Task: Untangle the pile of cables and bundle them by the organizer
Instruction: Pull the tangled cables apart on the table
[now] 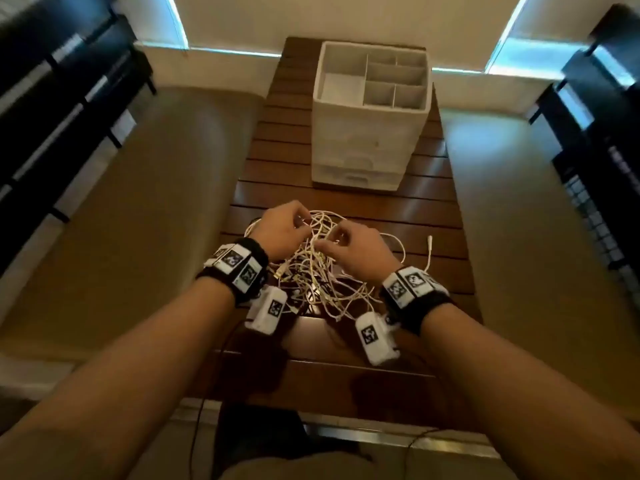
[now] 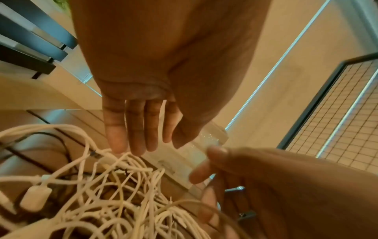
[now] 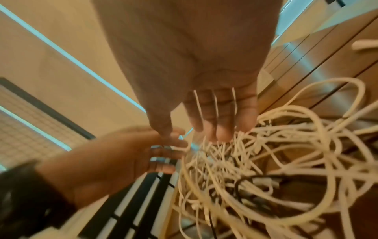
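Hovering over the pile of cables [image 1: 322,268] at the near end of the wooden table [image 1: 429,209], with the left hand [image 1: 282,228] and right hand [image 1: 356,249] close together but not touching. Fingers of the left reach straight down onto the top strands in the left wrist view, nothing clamped; fingertips [image 3: 220,134] of the right dip among the strands the same way, though whether any strand is actually pinched cannot be told from these blurred views. Mostly thin white cords, a few dark ones threaded through, plus a white plug [image 2: 35,198] (probably the only stiff parts). Likely light, limp and springy, prone to snagging at loops, so dragging the whole heap along if pulled mid-length. Better taken at a free end, such as the connector [image 1: 430,241] lying loose on the right. White organizer [image 1: 372,116] at the far end, compartments showing nothing inside, well apart from the pile
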`<state>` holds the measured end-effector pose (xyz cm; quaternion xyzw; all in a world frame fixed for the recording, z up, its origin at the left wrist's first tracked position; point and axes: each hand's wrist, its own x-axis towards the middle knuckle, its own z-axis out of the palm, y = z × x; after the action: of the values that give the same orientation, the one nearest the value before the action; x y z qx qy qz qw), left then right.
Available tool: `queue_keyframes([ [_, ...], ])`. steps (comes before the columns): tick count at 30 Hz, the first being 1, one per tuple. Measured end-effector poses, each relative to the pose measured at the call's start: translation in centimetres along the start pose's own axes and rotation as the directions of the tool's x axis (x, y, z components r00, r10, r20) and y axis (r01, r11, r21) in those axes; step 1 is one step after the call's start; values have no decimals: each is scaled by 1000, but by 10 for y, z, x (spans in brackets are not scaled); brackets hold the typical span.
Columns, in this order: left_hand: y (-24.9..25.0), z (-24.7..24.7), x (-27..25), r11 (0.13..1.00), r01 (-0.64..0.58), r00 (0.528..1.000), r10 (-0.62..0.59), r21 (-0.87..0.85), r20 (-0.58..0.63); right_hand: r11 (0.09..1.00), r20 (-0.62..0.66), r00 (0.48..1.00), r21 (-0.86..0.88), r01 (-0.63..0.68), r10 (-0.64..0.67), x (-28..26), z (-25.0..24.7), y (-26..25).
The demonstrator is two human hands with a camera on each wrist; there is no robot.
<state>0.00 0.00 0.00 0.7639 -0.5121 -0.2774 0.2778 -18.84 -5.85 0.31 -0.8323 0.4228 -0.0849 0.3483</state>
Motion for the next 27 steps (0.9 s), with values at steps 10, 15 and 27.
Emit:
queue_keyframes([
  [10, -4, 14, 11, 968, 51, 997, -33, -247, 76, 994, -11, 998, -88, 61, -62, 28, 28, 4],
  [15, -2, 15, -6, 910, 95, 969, 8, -403, 245, 978, -108, 977, -118, 173, -186, 22, -14, -2],
  [27, 3, 32, -1, 991, 9, 1000, -5, -134, 28, 818, -402, 860, 346, 460, -314, -19, -132, -73],
])
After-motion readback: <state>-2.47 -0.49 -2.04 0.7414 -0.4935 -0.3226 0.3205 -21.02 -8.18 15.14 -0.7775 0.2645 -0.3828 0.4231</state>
